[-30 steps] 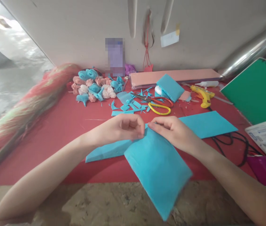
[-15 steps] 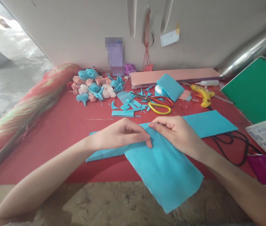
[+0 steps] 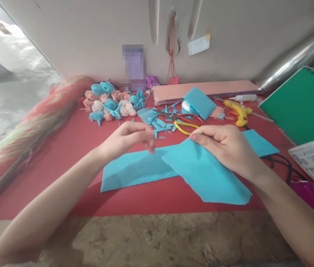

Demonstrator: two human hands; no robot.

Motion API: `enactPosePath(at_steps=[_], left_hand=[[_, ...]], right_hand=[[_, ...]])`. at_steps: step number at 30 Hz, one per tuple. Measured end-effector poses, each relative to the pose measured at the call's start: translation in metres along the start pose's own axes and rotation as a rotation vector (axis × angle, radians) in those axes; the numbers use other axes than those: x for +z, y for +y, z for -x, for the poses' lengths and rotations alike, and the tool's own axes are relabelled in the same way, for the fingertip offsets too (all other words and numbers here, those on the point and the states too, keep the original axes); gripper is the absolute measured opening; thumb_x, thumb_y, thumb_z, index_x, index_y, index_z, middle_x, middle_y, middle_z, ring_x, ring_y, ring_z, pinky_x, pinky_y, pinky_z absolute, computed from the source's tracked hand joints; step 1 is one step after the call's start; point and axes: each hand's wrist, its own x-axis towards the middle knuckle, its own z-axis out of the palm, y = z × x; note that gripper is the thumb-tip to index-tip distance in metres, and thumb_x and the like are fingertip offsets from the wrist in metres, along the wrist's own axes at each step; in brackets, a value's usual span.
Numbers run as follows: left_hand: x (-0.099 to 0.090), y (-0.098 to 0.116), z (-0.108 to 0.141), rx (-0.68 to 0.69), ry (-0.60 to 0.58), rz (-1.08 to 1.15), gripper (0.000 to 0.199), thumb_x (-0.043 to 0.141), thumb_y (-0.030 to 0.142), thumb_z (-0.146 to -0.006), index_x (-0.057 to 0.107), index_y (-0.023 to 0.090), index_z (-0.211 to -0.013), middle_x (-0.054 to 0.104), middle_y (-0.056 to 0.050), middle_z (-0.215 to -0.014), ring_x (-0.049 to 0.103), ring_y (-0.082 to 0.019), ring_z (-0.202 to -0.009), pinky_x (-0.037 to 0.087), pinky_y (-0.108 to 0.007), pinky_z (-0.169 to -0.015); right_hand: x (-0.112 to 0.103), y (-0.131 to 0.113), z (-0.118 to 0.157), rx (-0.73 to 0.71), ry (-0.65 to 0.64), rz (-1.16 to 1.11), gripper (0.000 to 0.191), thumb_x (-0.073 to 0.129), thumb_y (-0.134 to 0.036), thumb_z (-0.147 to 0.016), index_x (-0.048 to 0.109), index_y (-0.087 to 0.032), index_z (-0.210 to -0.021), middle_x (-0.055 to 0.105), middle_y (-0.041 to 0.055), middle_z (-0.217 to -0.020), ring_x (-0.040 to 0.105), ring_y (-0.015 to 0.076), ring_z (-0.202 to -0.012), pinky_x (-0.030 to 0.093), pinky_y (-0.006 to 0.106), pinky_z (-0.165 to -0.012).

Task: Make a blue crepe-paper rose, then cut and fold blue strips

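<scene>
A sheet of light blue crepe paper (image 3: pixel 209 174) hangs from my right hand (image 3: pixel 226 148), pinched by its top corner between thumb and forefinger. Its lower end spreads toward me, in the air above the table's front part. My left hand (image 3: pixel 130 141) hovers left of the sheet, fingers loosely bent, with nothing visible in it. Under both hands lies a long blue crepe paper strip (image 3: pixel 134 172), running left to right; the held sheet and my right hand cover its middle. Scissors with red and yellow handles (image 3: pixel 183 126) lie just behind my right hand.
Rolled paper roses (image 3: pixel 109 104) in blue, pink and white are heaped at the back left. Blue scraps (image 3: pixel 161 124) surround the scissors. Behind are a folded blue stack (image 3: pixel 200 103) and a long pink pack (image 3: pixel 207 91). A yellow glue gun (image 3: pixel 240 111) and green board (image 3: pixel 298 107) stand right.
My left hand has let go of the sheet and moved up and left. The right hand has shifted slightly right with the sheet, whose lower end has swung up and right.
</scene>
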Motion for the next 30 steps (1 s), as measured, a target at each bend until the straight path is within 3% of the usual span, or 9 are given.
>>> enactPosePath(at_steps=[1, 3, 9, 16, 20, 23, 25, 27, 30], left_hand=[[0.007, -0.002, -0.001, -0.007, 0.064, -0.027, 0.022, 0.059, 0.038, -0.084, 0.067, 0.018, -0.078, 0.069, -0.002, -0.079, 0.064, -0.016, -0.078, 0.051, -0.026, -0.075], [0.023, -0.005, -0.002, -0.054, -0.049, -0.105, 0.023, 0.058, 0.037, -0.084, 0.064, 0.019, -0.095, 0.067, -0.002, -0.092, 0.061, -0.017, -0.088, 0.048, -0.025, -0.078], [0.046, -0.008, 0.003, -0.167, -0.217, -0.166, 0.045, 0.055, 0.042, -0.087, 0.038, 0.017, -0.054, 0.025, 0.008, -0.048, 0.024, -0.005, -0.042, 0.020, -0.020, -0.041], [0.011, 0.002, 0.001, -0.318, -0.409, 0.012, 0.035, 0.056, 0.045, -0.088, 0.067, 0.016, -0.072, 0.063, 0.001, -0.051, 0.054, -0.009, -0.039, 0.048, -0.023, -0.055], [-0.003, -0.010, -0.003, -0.217, -0.216, -0.105, 0.039, 0.057, 0.049, -0.086, 0.071, 0.014, -0.073, 0.060, 0.001, -0.045, 0.056, -0.010, -0.041, 0.050, -0.024, -0.060], [0.014, -0.028, -0.008, 0.002, 0.101, 0.112, 0.046, 0.066, 0.055, -0.076, 0.067, 0.019, -0.104, 0.072, -0.007, -0.104, 0.064, -0.021, -0.103, 0.048, -0.031, -0.092], [0.035, -0.036, -0.007, -0.019, -0.012, 0.357, 0.064, 0.068, 0.062, -0.069, 0.060, 0.021, -0.118, 0.059, -0.011, -0.131, 0.051, -0.028, -0.124, 0.044, -0.038, -0.101], [0.058, -0.039, -0.002, -0.128, -0.098, 0.547, 0.072, 0.071, 0.065, -0.063, 0.061, 0.019, -0.117, 0.063, -0.013, -0.124, 0.057, -0.030, -0.117, 0.047, -0.041, -0.097], [0.081, -0.034, 0.007, -0.233, 0.011, 0.557, 0.061, 0.081, 0.050, -0.059, 0.064, 0.017, -0.108, 0.071, -0.010, -0.108, 0.064, -0.028, -0.106, 0.051, -0.039, -0.091]], right_hand=[[0.003, 0.000, 0.001, -0.010, -0.030, 0.019, 0.042, 0.048, -0.056, -0.087, 0.062, -0.020, -0.068, 0.046, -0.0013, -0.054, 0.037, 0.0107, -0.049, 0.025, 0.026, -0.044], [0.012, 0.000, 0.004, -0.042, -0.086, 0.053, 0.038, 0.047, -0.049, -0.090, 0.064, -0.020, -0.073, 0.049, -0.0015, -0.055, 0.039, 0.0104, -0.049, 0.027, 0.025, -0.045], [0.025, 0.001, 0.007, -0.162, -0.097, 0.117, 0.034, 0.043, -0.039, -0.094, 0.065, -0.018, -0.079, 0.060, -0.0008, -0.062, 0.045, 0.0092, -0.051, 0.033, 0.024, -0.051], [-0.005, -0.001, 0.004, -0.104, 0.169, 0.191, 0.033, 0.048, -0.045, -0.090, 0.063, -0.021, -0.072, 0.043, -0.0023, -0.051, 0.035, 0.0109, -0.047, 0.025, 0.028, -0.046], [-0.013, -0.005, 0.008, -0.157, 0.306, 0.199, 0.032, 0.050, -0.044, -0.090, 0.065, -0.023, -0.073, 0.036, -0.0033, -0.048, 0.032, 0.0103, -0.045, 0.024, 0.029, -0.046], [-0.009, -0.006, 0.010, -0.167, 0.297, 0.191, 0.037, 0.048, -0.051, -0.090, 0.067, -0.025, -0.073, 0.040, -0.0027, -0.047, 0.035, 0.0102, -0.044, 0.025, 0.029, -0.045], [-0.004, -0.006, 0.011, -0.164, 0.298, 0.188, 0.037, 0.047, -0.053, -0.089, 0.068, -0.026, -0.074, 0.043, -0.0025, -0.046, 0.037, 0.0101, -0.044, 0.026, 0.028, -0.045], [0.002, -0.007, 0.012, -0.171, 0.322, 0.183, 0.034, 0.048, -0.051, -0.090, 0.068, -0.026, -0.077, 0.046, -0.0023, -0.047, 0.039, 0.0099, -0.044, 0.026, 0.029, -0.046], [0.008, -0.010, 0.014, -0.179, 0.358, 0.180, 0.033, 0.049, -0.047, -0.091, 0.066, -0.025, -0.074, 0.048, -0.0023, -0.050, 0.038, 0.0090, -0.044, 0.027, 0.029, -0.046]])
